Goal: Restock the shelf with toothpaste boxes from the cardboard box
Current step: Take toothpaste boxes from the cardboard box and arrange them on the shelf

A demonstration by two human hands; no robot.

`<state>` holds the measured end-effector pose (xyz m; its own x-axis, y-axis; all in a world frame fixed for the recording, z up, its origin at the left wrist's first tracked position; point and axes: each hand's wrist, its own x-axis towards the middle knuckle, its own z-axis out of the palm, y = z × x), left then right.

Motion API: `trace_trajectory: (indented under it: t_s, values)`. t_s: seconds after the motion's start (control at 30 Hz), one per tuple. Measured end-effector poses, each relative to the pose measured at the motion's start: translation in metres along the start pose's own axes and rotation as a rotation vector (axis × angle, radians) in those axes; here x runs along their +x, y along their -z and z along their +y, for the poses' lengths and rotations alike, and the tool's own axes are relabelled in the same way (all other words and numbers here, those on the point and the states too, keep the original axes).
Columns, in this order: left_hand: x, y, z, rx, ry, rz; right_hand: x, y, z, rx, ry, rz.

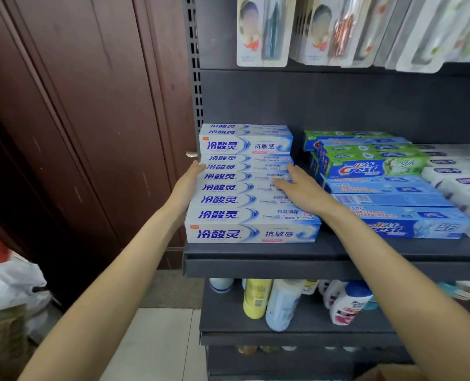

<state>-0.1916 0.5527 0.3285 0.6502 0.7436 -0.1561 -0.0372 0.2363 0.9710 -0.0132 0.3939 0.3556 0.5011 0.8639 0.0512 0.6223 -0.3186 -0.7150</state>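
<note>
Several white-and-blue toothpaste boxes [236,200] lie in a row on the dark shelf [324,259], at its left end, with a second layer of the same boxes [245,144] stacked at the back. My left hand [185,185] presses flat against the left ends of the row. My right hand [301,188] rests with straight fingers on the tops of the boxes near their right ends. The cardboard box shows only as a brown corner [388,373] at the bottom right.
Blue and green Crest boxes [371,171] are stacked right of my right hand, white boxes [462,185] beyond them. Toothbrush packs [264,28] hang above. Bottles [280,303] stand on the lower shelf. A brown wooden panel [77,119] and a white bag [11,281] are on the left.
</note>
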Motion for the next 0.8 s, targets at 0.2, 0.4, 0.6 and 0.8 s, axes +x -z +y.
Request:
trace_trajectory:
  t_s: [0.2,0.4,0.6,0.8]
  values:
    - [-0.006,-0.004,0.005,0.015,0.014,0.036,0.002,0.000,0.001,-0.055,-0.049,-0.016]
    - [-0.029,-0.016,0.020,0.130,0.002,0.033,-0.006,0.004,-0.007,-0.087,-0.055,0.003]
    - [-0.056,-0.006,0.047,0.706,-0.363,0.186,-0.050,0.035,-0.015,-0.096,0.170,0.067]
    - [-0.102,-0.042,0.032,1.032,-0.538,0.261,-0.105,0.074,0.018,-0.234,0.352,0.031]
